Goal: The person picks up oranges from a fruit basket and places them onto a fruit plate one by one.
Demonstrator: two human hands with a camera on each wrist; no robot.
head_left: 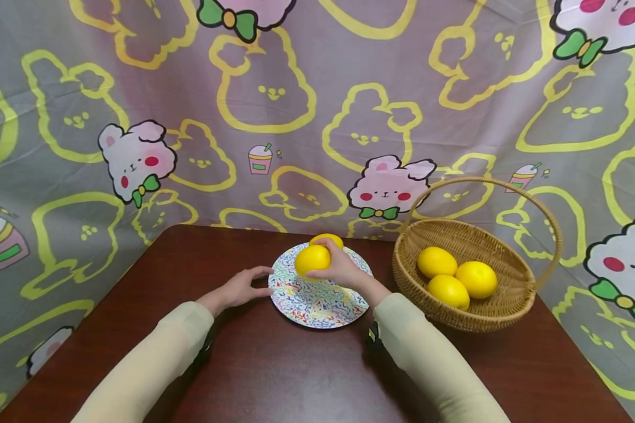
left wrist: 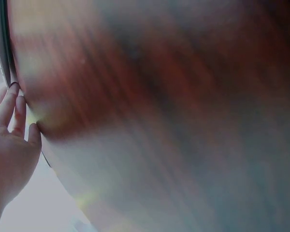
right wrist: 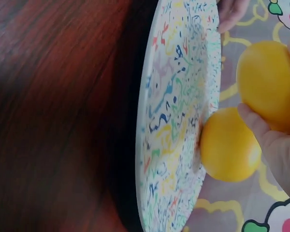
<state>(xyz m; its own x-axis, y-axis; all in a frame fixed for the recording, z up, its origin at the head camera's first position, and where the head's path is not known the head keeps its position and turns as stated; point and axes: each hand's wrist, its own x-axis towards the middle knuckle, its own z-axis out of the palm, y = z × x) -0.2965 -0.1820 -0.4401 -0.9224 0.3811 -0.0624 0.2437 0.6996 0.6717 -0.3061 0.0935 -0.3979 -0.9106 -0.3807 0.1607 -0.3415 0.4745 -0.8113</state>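
My right hand (head_left: 343,268) grips a yellow lemon (head_left: 310,261) above the speckled, multicoloured plate (head_left: 317,308). Behind it, a second lemon (head_left: 336,239) rests on the plate's far part, partly hidden by the hand and the held fruit. The right wrist view shows the held lemon (right wrist: 266,79) between thumb and fingers, with the other lemon (right wrist: 229,145) close to it on the plate (right wrist: 164,125). At the plate's left rim, my left hand (head_left: 241,286) has its fingers spread and loosely bent, holding nothing; whether they touch the rim I cannot tell.
To the right stands a wicker basket (head_left: 508,317) with a tall arched handle (head_left: 552,223), holding three lemons (head_left: 448,292). All stands on a dark brown wooden table (head_left: 275,370). A cartoon-patterned cloth (head_left: 296,153) hangs behind the table and along its sides.
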